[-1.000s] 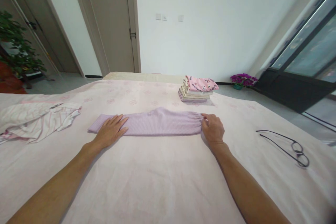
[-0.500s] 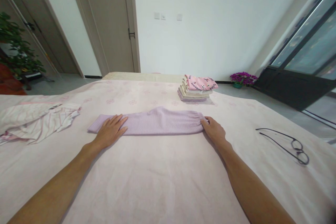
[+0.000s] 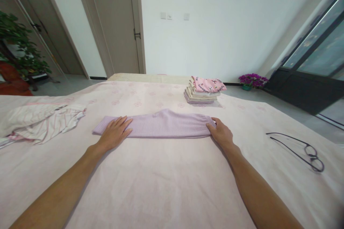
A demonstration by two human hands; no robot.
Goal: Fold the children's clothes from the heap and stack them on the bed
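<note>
A lilac ribbed garment (image 3: 169, 125), folded into a long narrow strip, lies crosswise on the pale pink bed cover (image 3: 161, 182). My left hand (image 3: 115, 132) rests flat on its left part with the fingers spread. At the gathered right end, my right hand (image 3: 220, 130) pinches the fabric between thumb and fingers. Behind the right half of the strip stands a stack of folded clothes (image 3: 202, 94), topped by a pink printed piece (image 3: 209, 84).
A crumpled striped cloth (image 3: 45, 121) lies at the left. Black-framed glasses (image 3: 301, 150) are on the cover at the right. Beyond are a door (image 3: 115, 21), a leafy plant (image 3: 21, 50) and purple flowers (image 3: 252, 79).
The whole view has shifted slightly, so things appear a little further right. The right thumb and fingers have moved slightly at the garment's gathered end; the left hand stays flat on it.
</note>
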